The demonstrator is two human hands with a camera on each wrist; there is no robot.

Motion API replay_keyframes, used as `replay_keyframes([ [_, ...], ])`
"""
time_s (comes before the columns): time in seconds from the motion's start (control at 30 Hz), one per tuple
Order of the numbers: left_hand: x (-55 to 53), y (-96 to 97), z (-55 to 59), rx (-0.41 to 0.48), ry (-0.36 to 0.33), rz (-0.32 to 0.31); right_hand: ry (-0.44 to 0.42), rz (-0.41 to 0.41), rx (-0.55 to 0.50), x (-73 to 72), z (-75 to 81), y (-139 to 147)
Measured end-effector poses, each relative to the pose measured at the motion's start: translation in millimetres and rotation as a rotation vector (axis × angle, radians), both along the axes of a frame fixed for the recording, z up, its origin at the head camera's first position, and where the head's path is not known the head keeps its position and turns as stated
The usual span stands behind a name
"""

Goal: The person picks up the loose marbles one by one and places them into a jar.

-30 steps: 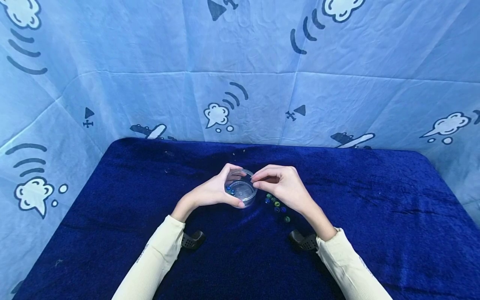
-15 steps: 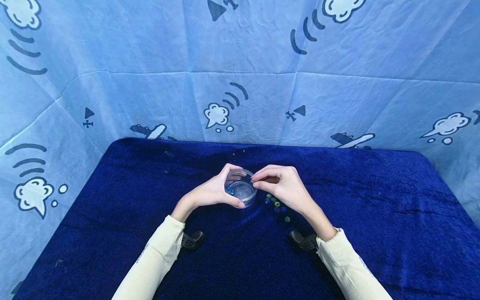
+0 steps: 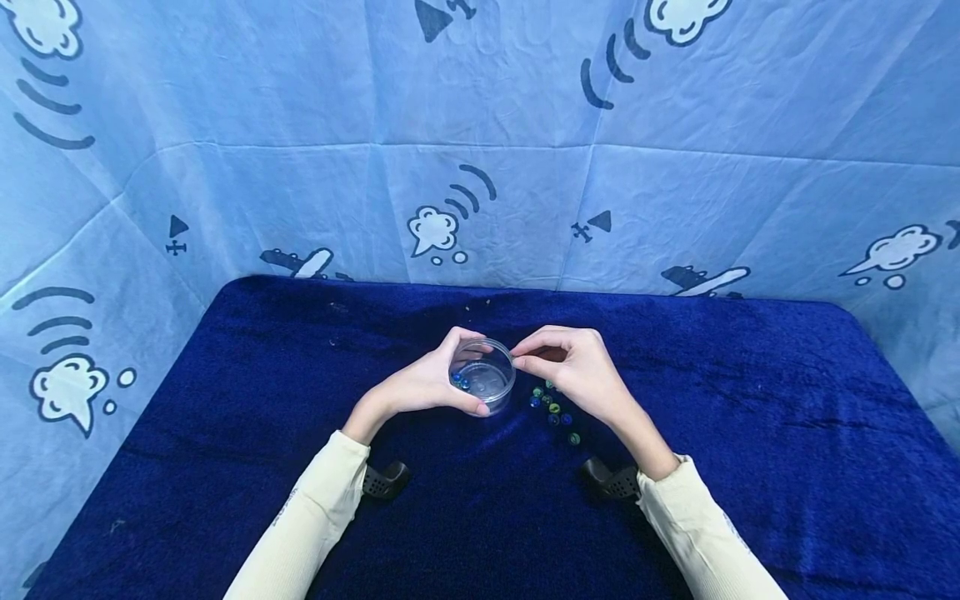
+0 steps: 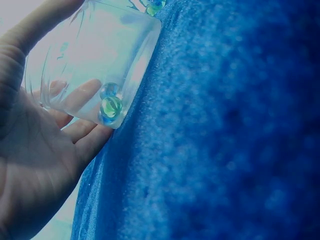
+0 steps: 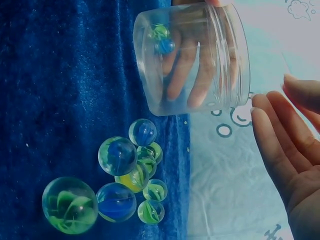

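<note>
A clear, wide-mouthed jar (image 3: 486,385) is tilted a little toward the right, its rim uncovered. My left hand (image 3: 427,379) grips it from the left, thumb in front and fingers behind. Green and blue glass marbles (image 4: 111,106) lie at the bottom inside, by the left fingers. Just right of the rim is my right hand (image 3: 573,367), its fingers bent loosely. The right wrist view shows no object between thumb and fingertips (image 5: 272,107). Below that hand, several loose marbles (image 3: 554,409), green, blue and one with yellow, rest in a cluster on the cloth.
A dark blue plush cloth (image 3: 480,517) covers the table. Behind it hangs a light blue printed curtain (image 3: 510,100). Black mounts (image 3: 386,481) sit at both wrists, below the pale sleeves (image 3: 307,517). Small specks lie near the cloth's far edge.
My right hand has drawn slightly to the right, away from the jar's rim, uncovering one more marble below it. The left hand and jar have stayed in place.
</note>
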State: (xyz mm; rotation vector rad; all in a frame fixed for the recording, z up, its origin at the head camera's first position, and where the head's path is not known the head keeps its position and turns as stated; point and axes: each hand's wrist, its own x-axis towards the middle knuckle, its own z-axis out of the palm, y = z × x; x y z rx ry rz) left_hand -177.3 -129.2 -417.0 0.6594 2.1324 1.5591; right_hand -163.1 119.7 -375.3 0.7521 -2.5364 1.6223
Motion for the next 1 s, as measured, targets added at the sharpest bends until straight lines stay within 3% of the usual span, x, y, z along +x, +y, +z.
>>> replay_keyframes([
  [0.37,0.4,-0.3,0.0,-0.009,0.003,0.003,-0.025,-0.020,0.007,-0.2,4.1,2.8],
  [0.8,-0.4,-0.2,0.1,-0.018,0.001,0.004,-0.054,-0.113,0.074,-5.5,7.6,14.9],
  [1.0,-0.5,-0.4,-0.2,-0.014,-0.004,0.002,-0.073,-0.110,0.084,-8.3,8.2,20.0],
])
